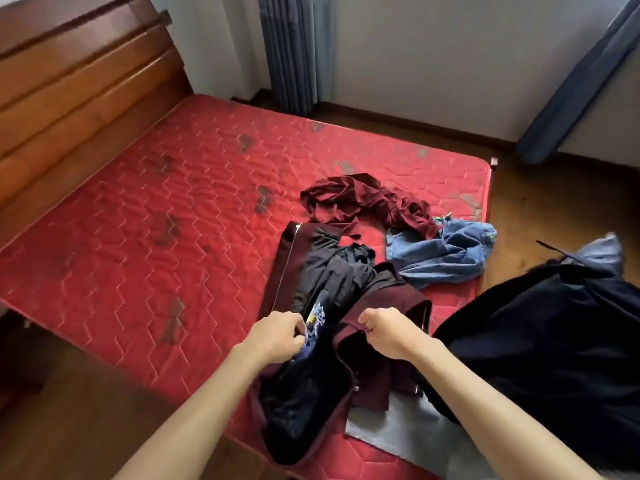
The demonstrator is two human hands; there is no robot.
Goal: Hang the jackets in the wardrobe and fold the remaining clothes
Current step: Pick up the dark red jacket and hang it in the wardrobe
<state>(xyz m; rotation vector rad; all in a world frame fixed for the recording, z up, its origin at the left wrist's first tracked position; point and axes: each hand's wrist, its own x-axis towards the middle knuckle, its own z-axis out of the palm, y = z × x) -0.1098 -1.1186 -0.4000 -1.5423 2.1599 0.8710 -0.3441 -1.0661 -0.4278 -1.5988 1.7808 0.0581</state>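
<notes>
Jacket (pixel 325 268) lies open on mattress (pixel 173 220); left grip (pixel 277 336), right grip (pixel 388 334) each pinch its edge; fingertips hidden.

Dim, soft daylight; headboard (pixel 69 81) smeared by blur (edges bowed).

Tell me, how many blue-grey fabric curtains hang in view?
2: one blue-grey fabric curtain hangs straight beyond the red quilted mattress, the other slants across the upper right corner. Others may be out of frame.

Bare left hand (pixel 277 336), bare right hand (pixel 391 336), slender bare forearms (pixel 201 410).
</notes>
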